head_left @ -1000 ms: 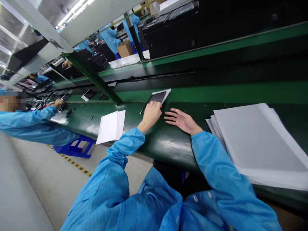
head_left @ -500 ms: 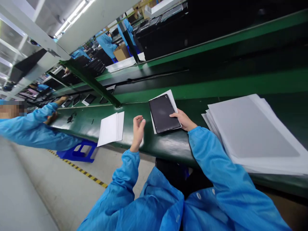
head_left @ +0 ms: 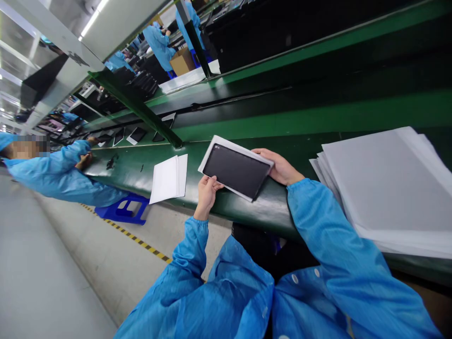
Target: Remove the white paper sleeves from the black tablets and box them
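On the green conveyor bench point(head_left: 247, 216) of a factory line, both the left hand point(head_left: 206, 188) and right hand point(head_left: 280, 167) now grip the dark tablet point(head_left: 236, 170), which lay flat before

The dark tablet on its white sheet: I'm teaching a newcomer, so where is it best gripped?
Probably by its two short ends, as now: left hand at the near-left corner, right hand at the far end. The tablet is thin, flat and long.
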A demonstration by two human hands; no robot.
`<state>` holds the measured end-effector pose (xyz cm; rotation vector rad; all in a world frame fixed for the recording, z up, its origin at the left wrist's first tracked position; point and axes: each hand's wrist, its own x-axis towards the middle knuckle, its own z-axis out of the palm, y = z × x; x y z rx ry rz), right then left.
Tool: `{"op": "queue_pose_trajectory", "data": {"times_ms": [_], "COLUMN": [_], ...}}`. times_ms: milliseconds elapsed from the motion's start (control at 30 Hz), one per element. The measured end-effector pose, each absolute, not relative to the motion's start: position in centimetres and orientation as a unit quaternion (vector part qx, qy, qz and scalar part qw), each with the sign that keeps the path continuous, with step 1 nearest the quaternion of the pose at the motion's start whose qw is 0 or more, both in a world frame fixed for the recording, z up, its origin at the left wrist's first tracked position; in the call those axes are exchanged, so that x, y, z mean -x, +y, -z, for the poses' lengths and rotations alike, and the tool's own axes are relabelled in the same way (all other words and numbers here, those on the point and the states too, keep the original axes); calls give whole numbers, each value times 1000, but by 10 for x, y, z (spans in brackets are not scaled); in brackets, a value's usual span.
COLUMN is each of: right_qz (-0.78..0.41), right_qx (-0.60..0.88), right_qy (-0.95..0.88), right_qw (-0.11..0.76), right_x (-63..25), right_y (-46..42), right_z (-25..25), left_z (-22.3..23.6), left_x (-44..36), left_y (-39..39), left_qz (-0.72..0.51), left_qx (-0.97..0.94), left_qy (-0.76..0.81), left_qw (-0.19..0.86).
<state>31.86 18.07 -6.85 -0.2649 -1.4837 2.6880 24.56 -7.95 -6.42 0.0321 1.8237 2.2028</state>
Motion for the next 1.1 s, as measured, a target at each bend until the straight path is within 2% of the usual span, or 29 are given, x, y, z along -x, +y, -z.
{"op": "queue_pose_trajectory", "data": {"times_ms": [100,300,633,767,867,933,1100], "right_qz": [-878,-853,-854,-851,-826,-813,-827], "right_qx": [76,85,104,104,129,154,181], "right_qy": [-472,-514,-507,-504,-510,-508,-462], "right_qw": [33,38,44,110,200,241,263], "right_x": [-318,-318,-316,-312,-309,-308,-309], "right_y": [178,175,175,173,176,181,190], "right_z": [71,70,76,82,85,87,88], "left_z": [66,69,74,83,87,86,84], "left_x": [-250,-259,-248,-240,-228,-218,-199], "left_y": [-77,-82,-95,-99,-109,-119,-132], "left_qz": [-793,-802,-760,-721,-653,-564,-321], "left_qx": [-3,-34,-23,-44,-62,-87,-170], "left_qy": [602,581,642,690,754,816,916], "left_qw": [91,133,98,32,-46,-89,-168]}}
